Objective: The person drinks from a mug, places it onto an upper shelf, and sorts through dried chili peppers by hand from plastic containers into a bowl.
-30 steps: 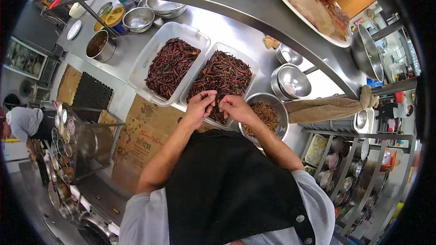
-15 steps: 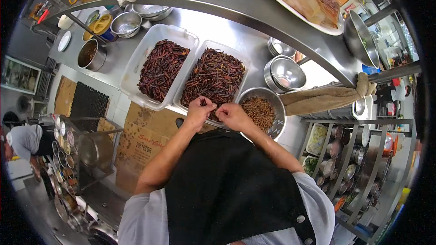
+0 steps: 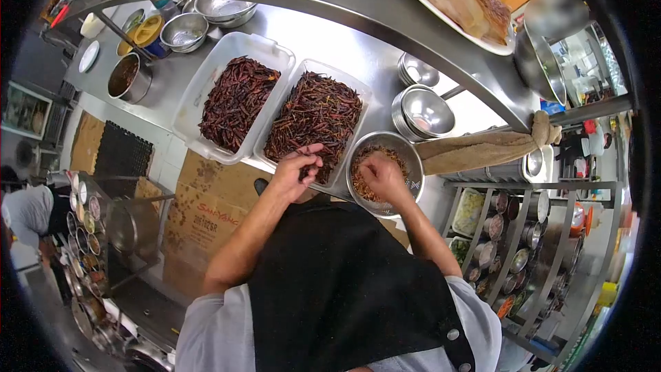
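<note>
In my left hand (image 3: 298, 173), curled palm-up over the near edge of the right-hand bin, are a few dark dried chilies. That white plastic bin (image 3: 366, 105) is heaped with dark red dried chilies (image 3: 318, 111), some with pale stems. My right hand (image 3: 383, 178) reaches into a metal colander (image 3: 414, 165) beside the bin. Its fingers are pinched together just above thin brown stem-like bits (image 3: 363, 179); what they hold, if anything, is hidden. Left of the first bin, a second white bin (image 3: 191, 114) contains more dried chilies (image 3: 241, 103).
Stacked metal bowls (image 3: 427, 111) stand behind the colander, near a rolled brown cloth (image 3: 475, 151). A steel shelf (image 3: 330, 7) crosses above the counter, carrying a platter of meat (image 3: 454, 3). A metal pot (image 3: 141, 83) is at left. Another person (image 3: 27, 213) bends at far left.
My right hand has moved right, from the chilies beside my left hand to the colander. My left hand has turned its palm up, still at the bin's near edge.
</note>
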A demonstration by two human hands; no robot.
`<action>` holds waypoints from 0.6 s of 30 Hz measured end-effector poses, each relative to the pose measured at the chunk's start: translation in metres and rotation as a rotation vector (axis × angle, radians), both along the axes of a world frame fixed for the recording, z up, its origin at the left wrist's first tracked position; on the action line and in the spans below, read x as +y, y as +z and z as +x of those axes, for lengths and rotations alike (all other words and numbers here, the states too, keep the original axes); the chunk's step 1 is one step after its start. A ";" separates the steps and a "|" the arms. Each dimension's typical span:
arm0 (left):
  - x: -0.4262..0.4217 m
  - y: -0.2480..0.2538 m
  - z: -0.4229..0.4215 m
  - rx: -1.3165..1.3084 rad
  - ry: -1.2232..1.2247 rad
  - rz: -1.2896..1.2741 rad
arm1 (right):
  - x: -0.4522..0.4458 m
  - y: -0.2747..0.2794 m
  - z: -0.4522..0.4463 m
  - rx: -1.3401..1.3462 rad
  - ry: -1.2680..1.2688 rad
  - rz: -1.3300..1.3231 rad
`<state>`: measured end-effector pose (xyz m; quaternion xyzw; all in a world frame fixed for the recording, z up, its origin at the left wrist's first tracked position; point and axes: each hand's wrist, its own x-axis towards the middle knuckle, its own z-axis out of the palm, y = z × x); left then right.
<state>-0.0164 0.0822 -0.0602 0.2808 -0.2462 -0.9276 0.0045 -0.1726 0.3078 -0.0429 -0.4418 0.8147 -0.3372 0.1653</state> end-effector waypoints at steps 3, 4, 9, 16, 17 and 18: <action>-0.015 -0.013 0.020 0.053 0.062 0.025 | 0.015 -0.004 -0.024 0.178 0.080 0.496; -0.019 -0.016 0.027 0.073 0.101 0.060 | 0.010 -0.008 -0.028 0.183 0.094 0.492; -0.023 -0.015 0.059 0.023 0.194 0.148 | -0.058 0.024 -0.034 0.300 0.087 0.370; -0.027 -0.013 0.076 0.008 0.219 0.144 | -0.187 -0.044 -0.032 0.391 0.187 0.175; -0.028 -0.010 0.078 -0.005 0.203 0.133 | -0.195 -0.048 -0.030 0.412 0.166 0.204; -0.030 -0.009 0.080 -0.017 0.190 0.126 | -0.202 -0.052 -0.028 0.434 0.149 0.236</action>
